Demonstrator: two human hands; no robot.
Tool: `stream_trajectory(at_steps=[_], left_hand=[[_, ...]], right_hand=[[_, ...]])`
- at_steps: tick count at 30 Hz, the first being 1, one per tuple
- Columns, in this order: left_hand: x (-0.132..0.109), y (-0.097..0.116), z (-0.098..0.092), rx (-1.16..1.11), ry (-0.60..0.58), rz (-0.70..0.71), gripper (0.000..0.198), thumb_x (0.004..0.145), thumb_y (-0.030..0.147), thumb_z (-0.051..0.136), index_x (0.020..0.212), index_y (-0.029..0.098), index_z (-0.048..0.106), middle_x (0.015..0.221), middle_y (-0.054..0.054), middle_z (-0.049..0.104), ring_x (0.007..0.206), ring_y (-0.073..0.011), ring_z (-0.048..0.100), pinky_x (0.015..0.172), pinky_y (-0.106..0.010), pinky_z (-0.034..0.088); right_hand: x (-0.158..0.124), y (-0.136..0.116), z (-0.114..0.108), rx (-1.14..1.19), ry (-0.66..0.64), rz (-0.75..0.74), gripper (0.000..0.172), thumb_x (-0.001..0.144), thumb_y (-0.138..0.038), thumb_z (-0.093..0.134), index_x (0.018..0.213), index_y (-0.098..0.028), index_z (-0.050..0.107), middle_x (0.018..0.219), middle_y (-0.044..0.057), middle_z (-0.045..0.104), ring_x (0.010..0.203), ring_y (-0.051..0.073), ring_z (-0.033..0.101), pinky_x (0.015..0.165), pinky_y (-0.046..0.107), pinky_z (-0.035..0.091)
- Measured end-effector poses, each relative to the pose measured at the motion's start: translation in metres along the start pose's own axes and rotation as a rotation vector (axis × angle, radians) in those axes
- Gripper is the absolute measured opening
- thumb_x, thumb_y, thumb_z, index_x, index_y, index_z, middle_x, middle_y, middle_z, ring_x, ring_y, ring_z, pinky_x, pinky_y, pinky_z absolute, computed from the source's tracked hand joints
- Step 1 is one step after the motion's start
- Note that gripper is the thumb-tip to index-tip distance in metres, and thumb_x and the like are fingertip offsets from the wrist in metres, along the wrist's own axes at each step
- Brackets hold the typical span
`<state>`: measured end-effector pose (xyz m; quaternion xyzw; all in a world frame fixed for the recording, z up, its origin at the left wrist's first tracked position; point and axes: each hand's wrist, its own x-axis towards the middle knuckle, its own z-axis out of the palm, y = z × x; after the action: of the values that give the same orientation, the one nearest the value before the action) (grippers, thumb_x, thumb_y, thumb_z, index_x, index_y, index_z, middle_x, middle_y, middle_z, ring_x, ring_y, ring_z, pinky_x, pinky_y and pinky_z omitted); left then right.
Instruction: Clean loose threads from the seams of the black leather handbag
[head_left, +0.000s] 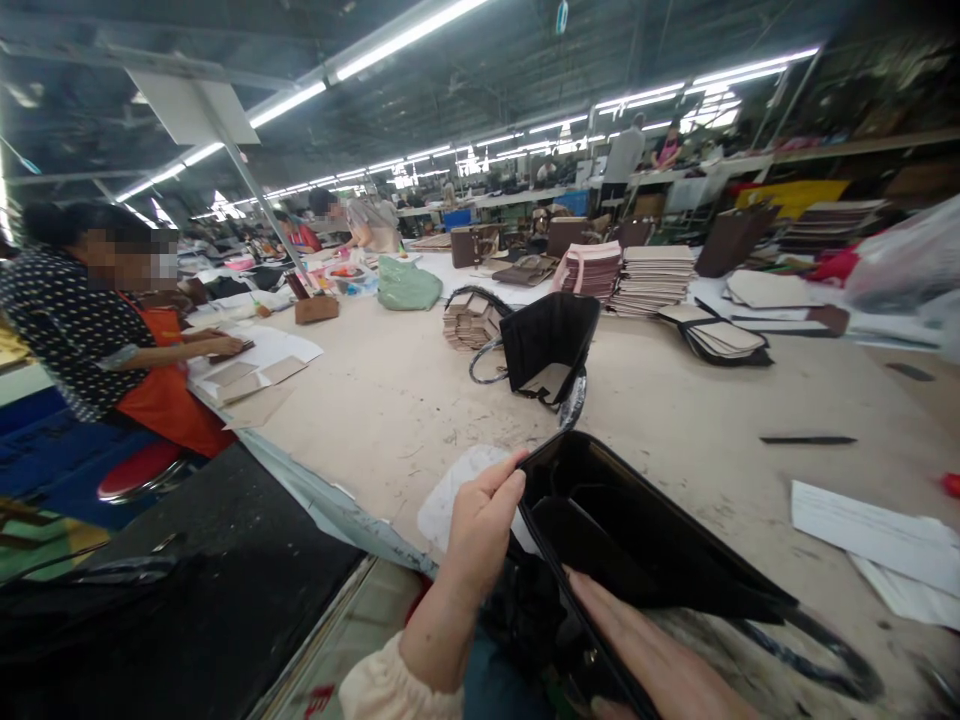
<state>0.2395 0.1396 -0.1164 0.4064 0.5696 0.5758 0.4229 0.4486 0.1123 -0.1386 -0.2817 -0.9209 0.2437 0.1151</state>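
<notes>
A black handbag [675, 540] is tilted at the table's front edge with its mouth toward me, showing a dark inside. My left hand [480, 510] is closed on the rim at its far left corner, thumb on top. My right hand [637, 640] grips the near wall, with fingers along the inner side of the rim and part of the thumb at the frame's bottom. A plastic-wrapped handle [817, 650] of this bag lies on the right. Beyond it stands another black bag [551, 345], open, with wrapped handles. The underside of the held bag is hidden.
A black pen-like tool [806, 440] and white papers [877, 535] lie to the right. Stacks of panels [652, 278] and a green plastic bag [409, 284] stand farther back. A co-worker in an orange apron [161, 385] handles pieces at the left.
</notes>
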Motion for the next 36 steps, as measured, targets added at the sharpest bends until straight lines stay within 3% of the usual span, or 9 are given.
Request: stream_trajectory(at_steps=[7, 12, 16, 21, 25, 29, 33, 36], left_hand=[[0.016, -0.003, 0.012, 0.068, 0.018, 0.026, 0.032, 0.079, 0.033, 0.056, 0.103, 0.016, 0.068, 0.104, -0.007, 0.067, 0.104, -0.0215, 0.056, 0.095, -0.033, 0.039], [0.027, -0.004, 0.022, 0.071, 0.059, -0.026, 0.031, 0.075, 0.035, 0.058, 0.098, 0.017, 0.066, 0.087, -0.005, 0.068, 0.084, -0.0192, 0.059, 0.079, -0.030, 0.044], [0.035, 0.002, 0.026, 0.135, 0.028, 0.011, 0.024, 0.075, 0.035, 0.055, 0.087, 0.017, 0.065, 0.070, -0.001, 0.062, 0.070, -0.0149, 0.055, 0.068, -0.025, 0.042], [0.040, 0.004, 0.025, 0.093, -0.038, 0.006, 0.029, 0.077, 0.041, 0.053, 0.075, 0.015, 0.064, 0.068, 0.000, 0.057, 0.066, -0.0123, 0.049, 0.063, -0.023, 0.040], [0.032, 0.001, 0.019, -0.026, -0.019, -0.042, 0.035, 0.079, 0.044, 0.053, 0.088, 0.014, 0.067, 0.075, -0.003, 0.064, 0.072, -0.0147, 0.055, 0.068, -0.025, 0.043], [0.016, -0.002, 0.008, -0.217, -0.095, -0.070, 0.039, 0.082, 0.041, 0.052, 0.108, 0.016, 0.065, 0.092, -0.006, 0.069, 0.089, -0.0188, 0.059, 0.080, -0.028, 0.044], [0.008, -0.005, 0.005, -0.392, -0.084, -0.074, 0.034, 0.081, 0.033, 0.053, 0.106, 0.015, 0.067, 0.110, -0.008, 0.066, 0.104, -0.0212, 0.056, 0.092, -0.030, 0.041], [0.008, -0.005, 0.008, -0.421, -0.069, -0.085, 0.033, 0.080, 0.032, 0.055, 0.105, 0.014, 0.067, 0.112, -0.008, 0.065, 0.108, -0.0224, 0.056, 0.098, -0.033, 0.039]], right_hand=[[0.002, -0.002, -0.009, 0.096, -0.039, 0.068, 0.066, 0.076, -0.009, 0.047, 0.141, -0.012, 0.033, 0.143, 0.009, 0.032, 0.130, 0.021, 0.033, 0.107, 0.033, 0.030], [-0.001, -0.008, -0.018, 0.155, -0.005, 0.068, 0.063, 0.081, -0.010, 0.046, 0.142, -0.016, 0.031, 0.142, 0.009, 0.036, 0.128, 0.021, 0.038, 0.106, 0.033, 0.034], [0.000, -0.010, -0.024, 0.197, 0.022, 0.058, 0.063, 0.085, -0.012, 0.044, 0.144, -0.020, 0.024, 0.141, 0.008, 0.039, 0.126, 0.021, 0.041, 0.106, 0.034, 0.036], [0.003, -0.013, -0.027, 0.182, 0.006, 0.075, 0.062, 0.085, -0.012, 0.042, 0.144, -0.018, 0.023, 0.140, 0.010, 0.039, 0.125, 0.022, 0.042, 0.106, 0.035, 0.035], [0.005, -0.015, -0.029, 0.183, -0.015, 0.103, 0.061, 0.084, -0.013, 0.044, 0.143, -0.017, 0.028, 0.139, 0.009, 0.041, 0.124, 0.022, 0.044, 0.107, 0.034, 0.034], [0.003, -0.014, -0.025, 0.164, 0.029, 0.105, 0.063, 0.083, -0.011, 0.045, 0.143, -0.021, 0.029, 0.138, 0.006, 0.043, 0.123, 0.022, 0.044, 0.107, 0.034, 0.035], [0.002, -0.011, -0.022, 0.158, 0.035, 0.074, 0.066, 0.081, -0.009, 0.047, 0.143, -0.023, 0.029, 0.138, 0.006, 0.043, 0.122, 0.022, 0.046, 0.105, 0.034, 0.037], [0.004, -0.010, -0.023, 0.176, 0.000, 0.068, 0.064, 0.082, -0.012, 0.047, 0.143, -0.024, 0.029, 0.137, 0.005, 0.044, 0.121, 0.023, 0.047, 0.104, 0.034, 0.039]])
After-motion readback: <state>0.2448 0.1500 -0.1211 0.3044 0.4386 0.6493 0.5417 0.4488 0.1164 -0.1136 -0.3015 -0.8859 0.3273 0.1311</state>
